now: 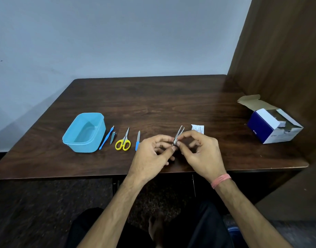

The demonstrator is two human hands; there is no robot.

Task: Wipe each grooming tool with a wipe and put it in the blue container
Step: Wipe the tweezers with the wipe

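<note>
1. The tweezers [177, 136] are held up over the table [153, 104], pinched at the lower end by the left hand [153, 151] and nipped a bit higher along the arms by the right hand [200, 149]. The tips point up and away and are spread apart.

2. No wipe can be made out between the fingers, so whether wiping has started can't be told. A white sachet [198, 129] is lying just behind the right hand, and the open wipe box [273, 126] is parked well off to the right.

3. Probably the step in hand is cleaning the tweezers. It'd be done best with the closed end kept steady in the left pinch while the wipe is drawn outward toward the tips, both arms covered, inside faces too.

4. The blue container [84, 132] looks empty, so nothing's been dropped in yet. Lined up between it and the hands: a blue pusher [106, 138], a nail clipper [112, 137], yellow scissors [124, 141] and a nail file [137, 140].

5. Once wiped, the tweezers should be carried left over the row, not dragged through it.
</note>
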